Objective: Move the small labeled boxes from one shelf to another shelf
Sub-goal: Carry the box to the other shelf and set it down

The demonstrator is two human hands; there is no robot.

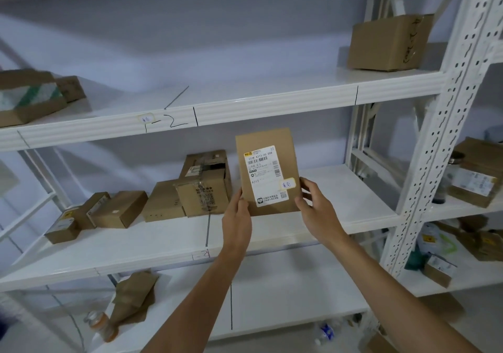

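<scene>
1. A flat cardboard box [268, 171] is held upright between both hands, in front of the middle shelf [340, 197] and above its front edge.
2. The left hand [237, 216] is closed on the lower left edge of the box; the right hand [317, 211] is closed on the lower right edge. Thumbs are laid on the front face; the fingers behind the box are hidden.
3. A white shipping label [265, 175] and a small handwritten sticker [288, 184] are carried on the front face, above and between the two grips. The label reads "A313".
4. The box is judged to be light: it is held up by its bottom corners only, with no visible sag. The contents cannot be told.
5. The cardboard is judged to be stiff along its edges and softer across the broad faces. Pressure is best applied at the edges, as at present, not at the centre of the panel.
6. The paper surface is matt and is expected to give good friction; slipping is unlikely under a moderate pinch.
7. Above the grip lies the upper shelf [245, 105], marked with handwritten figures. To the left of the grip, a cluster of taped cartons [201, 189] stands on the middle shelf, close to the left hand; contact with it is to be avoided.
</scene>
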